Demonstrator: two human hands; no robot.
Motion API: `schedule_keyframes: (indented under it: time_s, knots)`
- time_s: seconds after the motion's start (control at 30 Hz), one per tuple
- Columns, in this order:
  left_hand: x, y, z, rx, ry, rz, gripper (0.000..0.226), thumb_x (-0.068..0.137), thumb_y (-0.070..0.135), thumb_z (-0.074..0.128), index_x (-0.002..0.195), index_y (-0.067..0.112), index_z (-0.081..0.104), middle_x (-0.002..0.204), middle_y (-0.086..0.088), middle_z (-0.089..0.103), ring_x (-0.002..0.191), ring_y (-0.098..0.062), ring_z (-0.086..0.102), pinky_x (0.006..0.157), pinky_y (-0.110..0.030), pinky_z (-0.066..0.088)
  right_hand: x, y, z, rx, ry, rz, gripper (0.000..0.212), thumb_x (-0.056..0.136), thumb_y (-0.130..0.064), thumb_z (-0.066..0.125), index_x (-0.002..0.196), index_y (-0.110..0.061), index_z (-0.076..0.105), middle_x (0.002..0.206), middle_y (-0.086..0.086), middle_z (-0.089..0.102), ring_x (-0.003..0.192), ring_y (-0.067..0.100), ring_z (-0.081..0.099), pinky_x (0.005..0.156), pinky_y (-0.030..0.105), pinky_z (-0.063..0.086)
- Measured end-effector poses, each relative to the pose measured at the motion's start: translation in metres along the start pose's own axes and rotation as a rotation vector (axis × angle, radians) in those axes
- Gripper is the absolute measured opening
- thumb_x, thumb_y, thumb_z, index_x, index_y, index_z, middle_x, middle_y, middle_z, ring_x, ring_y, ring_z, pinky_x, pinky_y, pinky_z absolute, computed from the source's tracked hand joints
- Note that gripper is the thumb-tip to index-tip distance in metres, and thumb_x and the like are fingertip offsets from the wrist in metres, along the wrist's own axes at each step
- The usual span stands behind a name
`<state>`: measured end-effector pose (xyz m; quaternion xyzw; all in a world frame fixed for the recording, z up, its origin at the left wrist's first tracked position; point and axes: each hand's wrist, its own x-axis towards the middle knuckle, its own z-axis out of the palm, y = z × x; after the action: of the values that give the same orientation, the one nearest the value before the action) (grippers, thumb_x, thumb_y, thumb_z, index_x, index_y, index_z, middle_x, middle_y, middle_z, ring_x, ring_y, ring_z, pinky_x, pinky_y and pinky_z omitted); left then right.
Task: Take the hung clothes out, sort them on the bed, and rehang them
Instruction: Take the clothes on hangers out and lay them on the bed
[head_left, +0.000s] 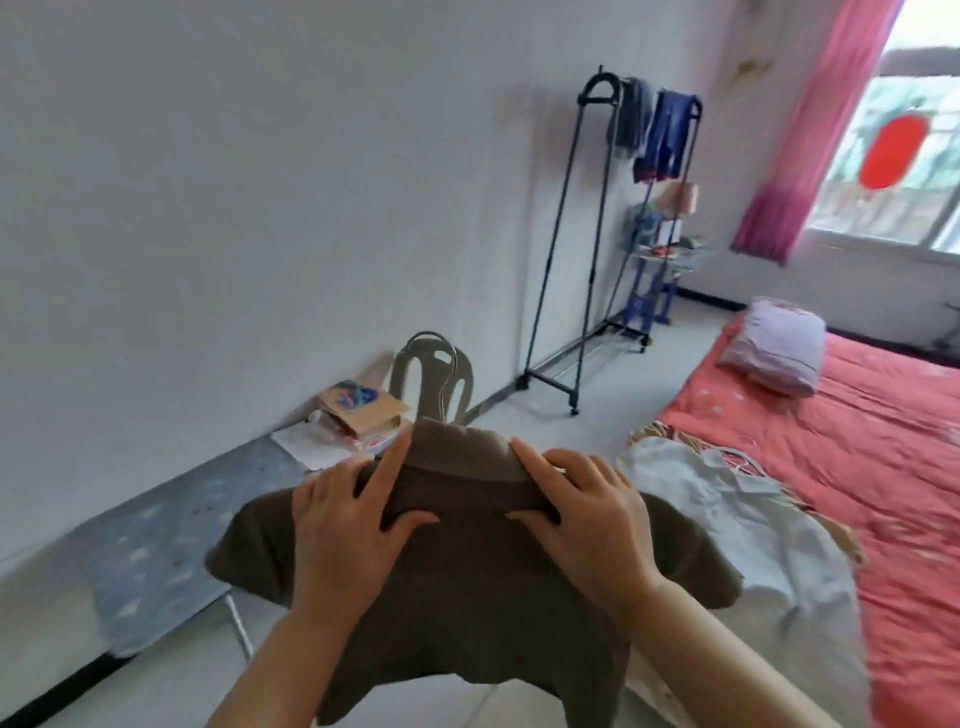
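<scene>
A brown short-sleeved shirt (467, 613) hangs on a hanger in front of me, its metal hook (447, 374) sticking up above the collar. My left hand (348, 530) pinches the left side of the collar, thumb under the fold and fingers on top. On the right side of the collar my right hand (587, 519) does the same. A white garment (737, 519) lies crumpled on the near corner of the bed (857, 467), which has a red cover. The black clothes rack (582, 249) stands by the wall, with blue garments (665, 135) hung at its far end.
A grey ironing board (171, 551) stands low at the left along the wall. Behind the shirt there is a grey plastic chair (415, 374), with papers and a box (358, 410) beside it. A pillow (774, 345) lies on the bed. Pink curtain (810, 135) and window at right.
</scene>
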<state>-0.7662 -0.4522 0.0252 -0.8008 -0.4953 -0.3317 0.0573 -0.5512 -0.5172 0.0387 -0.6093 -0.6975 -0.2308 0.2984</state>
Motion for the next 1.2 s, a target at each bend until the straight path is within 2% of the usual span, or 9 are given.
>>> schedule_keyframes:
  time_s: [0.2, 0.37, 0.47, 0.6, 0.87, 0.97, 1.1, 1.17, 1.2]
  knots:
    - [0.048, 0.092, 0.091, -0.164, -0.123, 0.256, 0.073, 0.087, 0.07, 0.015, 0.141, 0.025, 0.033, 0.094, -0.007, 0.056, 0.087, -0.021, 0.049, 0.084, -0.045, 0.043, -0.053, 0.097, -0.027, -0.184, 0.011, 0.257, 0.054, 0.078, -0.052, 0.055, 0.125, -0.026, 0.057, 0.099, -0.004, 0.065, 0.085, 0.017, 0.062, 0.072, 0.031, 0.053]
    - [0.079, 0.156, 0.143, -0.321, -0.189, 0.452, 0.068, 0.088, 0.07, 0.016, 0.139, 0.029, 0.033, 0.091, -0.005, 0.06, 0.08, -0.023, 0.06, 0.082, -0.046, 0.048, -0.083, 0.143, -0.046, -0.342, 0.031, 0.437, 0.055, 0.077, -0.054, 0.053, 0.124, -0.027, 0.056, 0.097, -0.004, 0.066, 0.084, 0.016, 0.064, 0.072, 0.031, 0.054]
    - [0.094, 0.186, 0.17, -0.407, -0.195, 0.547, 0.065, 0.086, 0.068, 0.026, 0.138, 0.03, 0.034, 0.09, -0.004, 0.061, 0.08, -0.023, 0.06, 0.082, -0.044, 0.048, -0.094, 0.164, -0.05, -0.389, 0.028, 0.535, 0.057, 0.076, -0.054, 0.053, 0.126, -0.029, 0.051, 0.097, -0.004, 0.065, 0.084, 0.018, 0.064, 0.071, 0.033, 0.054]
    - [0.109, 0.218, 0.2, -0.474, -0.212, 0.63, 0.064, 0.088, 0.068, 0.024, 0.138, 0.03, 0.035, 0.09, -0.004, 0.061, 0.082, -0.023, 0.06, 0.082, -0.043, 0.048, -0.105, 0.19, -0.05, -0.408, 0.028, 0.636, 0.059, 0.075, -0.055, 0.054, 0.129, -0.03, 0.049, 0.097, -0.004, 0.064, 0.084, 0.017, 0.064, 0.07, 0.032, 0.053]
    - [0.149, 0.273, 0.282, -0.491, -0.255, 0.648, 0.063, 0.088, 0.067, 0.028, 0.137, 0.029, 0.038, 0.095, -0.004, 0.062, 0.085, -0.022, 0.06, 0.083, -0.043, 0.048, -0.104, 0.284, -0.021, -0.405, -0.008, 0.702, 0.059, 0.074, -0.055, 0.053, 0.128, -0.03, 0.049, 0.097, -0.004, 0.065, 0.083, 0.017, 0.064, 0.07, 0.031, 0.053]
    - [0.17, 0.298, 0.328, -0.461, -0.283, 0.631, 0.064, 0.085, 0.066, 0.034, 0.137, 0.029, 0.037, 0.095, -0.004, 0.062, 0.085, -0.021, 0.059, 0.083, -0.044, 0.048, -0.104, 0.342, 0.002, -0.357, -0.034, 0.731, 0.06, 0.072, -0.056, 0.056, 0.126, -0.03, 0.051, 0.095, -0.004, 0.065, 0.083, 0.017, 0.064, 0.069, 0.033, 0.054]
    - [0.203, 0.34, 0.385, -0.407, -0.379, 0.576, 0.063, 0.089, 0.066, 0.026, 0.138, 0.029, 0.037, 0.096, -0.004, 0.063, 0.086, -0.021, 0.059, 0.086, -0.043, 0.047, -0.104, 0.43, 0.034, -0.285, -0.074, 0.75, 0.059, 0.07, -0.055, 0.057, 0.122, -0.029, 0.053, 0.096, -0.006, 0.065, 0.089, 0.013, 0.059, 0.074, 0.032, 0.053]
    - [0.219, 0.36, 0.411, -0.383, -0.435, 0.557, 0.063, 0.086, 0.064, 0.034, 0.137, 0.028, 0.037, 0.098, -0.005, 0.064, 0.088, -0.023, 0.061, 0.086, -0.045, 0.048, -0.103, 0.472, 0.049, -0.232, -0.105, 0.765, 0.057, 0.071, -0.055, 0.057, 0.121, -0.027, 0.056, 0.095, -0.005, 0.064, 0.089, 0.013, 0.059, 0.074, 0.032, 0.053]
    - [0.228, 0.369, 0.425, -0.366, -0.45, 0.549, 0.065, 0.083, 0.061, 0.045, 0.137, 0.027, 0.036, 0.099, -0.005, 0.065, 0.089, -0.024, 0.062, 0.086, -0.047, 0.048, -0.102, 0.492, 0.057, -0.215, -0.115, 0.762, 0.057, 0.07, -0.054, 0.058, 0.12, -0.026, 0.058, 0.095, -0.005, 0.064, 0.087, 0.015, 0.061, 0.073, 0.032, 0.053]
